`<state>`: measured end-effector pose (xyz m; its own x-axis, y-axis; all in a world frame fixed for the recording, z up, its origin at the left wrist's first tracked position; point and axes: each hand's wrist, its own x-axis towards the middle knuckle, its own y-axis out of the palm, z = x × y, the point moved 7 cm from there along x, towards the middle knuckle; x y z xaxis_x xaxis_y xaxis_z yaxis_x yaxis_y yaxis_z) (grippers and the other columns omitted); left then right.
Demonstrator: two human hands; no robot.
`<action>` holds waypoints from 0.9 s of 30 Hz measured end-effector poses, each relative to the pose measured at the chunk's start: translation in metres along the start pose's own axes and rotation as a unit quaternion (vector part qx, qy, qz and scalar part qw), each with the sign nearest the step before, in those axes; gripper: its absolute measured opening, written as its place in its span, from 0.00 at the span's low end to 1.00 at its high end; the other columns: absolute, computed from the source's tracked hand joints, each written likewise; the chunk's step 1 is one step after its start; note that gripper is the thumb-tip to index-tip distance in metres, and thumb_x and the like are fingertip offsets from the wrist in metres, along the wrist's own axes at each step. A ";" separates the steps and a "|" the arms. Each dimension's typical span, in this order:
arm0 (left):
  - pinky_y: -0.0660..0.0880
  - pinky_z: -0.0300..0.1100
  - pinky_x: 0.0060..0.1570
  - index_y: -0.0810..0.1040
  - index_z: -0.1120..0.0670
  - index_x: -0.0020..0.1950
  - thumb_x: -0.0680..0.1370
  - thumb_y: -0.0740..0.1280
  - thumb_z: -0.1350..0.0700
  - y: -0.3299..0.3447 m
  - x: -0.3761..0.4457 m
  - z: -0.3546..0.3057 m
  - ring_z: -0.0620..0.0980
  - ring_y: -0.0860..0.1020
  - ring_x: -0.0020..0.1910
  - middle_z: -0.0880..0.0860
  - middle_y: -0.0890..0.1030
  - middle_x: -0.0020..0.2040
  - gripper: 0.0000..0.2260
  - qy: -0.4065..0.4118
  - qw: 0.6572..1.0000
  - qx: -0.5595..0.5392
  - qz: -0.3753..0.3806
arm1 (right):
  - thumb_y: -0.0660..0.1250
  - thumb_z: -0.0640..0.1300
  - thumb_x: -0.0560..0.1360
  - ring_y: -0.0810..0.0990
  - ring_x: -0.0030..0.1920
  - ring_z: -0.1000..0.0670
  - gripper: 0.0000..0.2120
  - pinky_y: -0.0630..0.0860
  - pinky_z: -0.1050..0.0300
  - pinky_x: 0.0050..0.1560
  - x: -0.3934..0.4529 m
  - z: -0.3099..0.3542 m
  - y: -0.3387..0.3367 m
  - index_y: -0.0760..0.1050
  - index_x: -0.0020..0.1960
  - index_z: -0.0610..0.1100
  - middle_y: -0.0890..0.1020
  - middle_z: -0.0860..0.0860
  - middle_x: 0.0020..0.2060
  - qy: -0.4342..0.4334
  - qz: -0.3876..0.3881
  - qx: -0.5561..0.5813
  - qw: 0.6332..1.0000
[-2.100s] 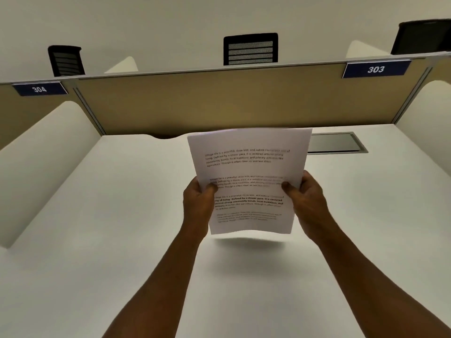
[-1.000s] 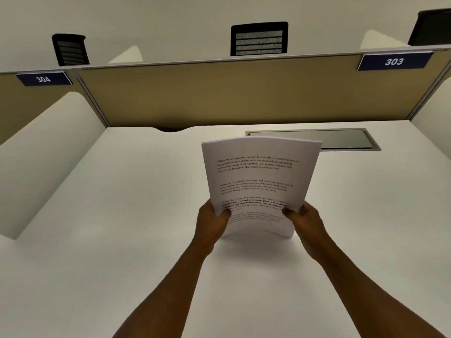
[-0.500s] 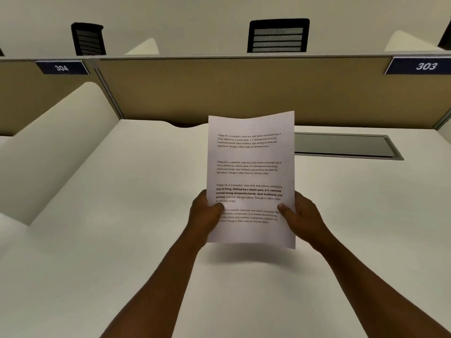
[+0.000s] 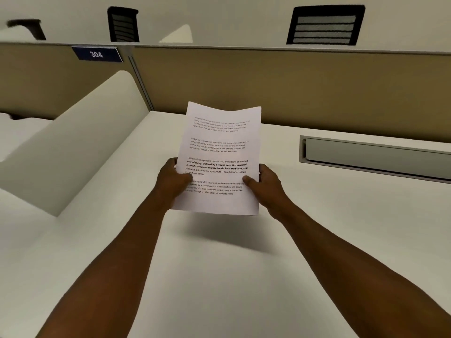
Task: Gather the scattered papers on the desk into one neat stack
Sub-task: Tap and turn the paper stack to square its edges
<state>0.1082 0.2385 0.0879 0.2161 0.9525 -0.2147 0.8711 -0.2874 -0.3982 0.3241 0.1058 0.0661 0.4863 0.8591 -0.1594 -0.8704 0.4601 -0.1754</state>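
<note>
Papers [image 4: 220,157] gathered, held upright above the desk [image 4: 219,276], pinched at both side edges by left hand [image 4: 172,181] and right hand [image 4: 267,184]. No loose sheets visible. Left, probably: laying the stack down.

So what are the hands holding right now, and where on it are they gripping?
A white printed paper stack, held above the desk: left hand on its lower left edge, right hand on its lower right edge, thumbs on the front.
</note>
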 end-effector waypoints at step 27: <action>0.73 0.48 0.59 0.73 0.56 0.70 0.70 0.72 0.63 -0.083 0.258 0.073 0.59 0.75 0.63 0.59 0.75 0.66 0.28 -0.077 0.978 0.191 -0.025 | 0.69 0.48 0.67 0.83 0.44 0.45 0.15 0.83 0.48 0.46 0.205 -0.038 0.181 0.77 0.51 0.43 0.83 0.49 0.46 0.148 -0.039 -0.044 0.987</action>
<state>0.0594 0.5003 0.0004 0.0826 0.9480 -0.3073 0.6438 -0.2861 -0.7097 0.2689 0.3569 -0.0357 0.5641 0.7129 -0.4165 -0.8257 0.4895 -0.2804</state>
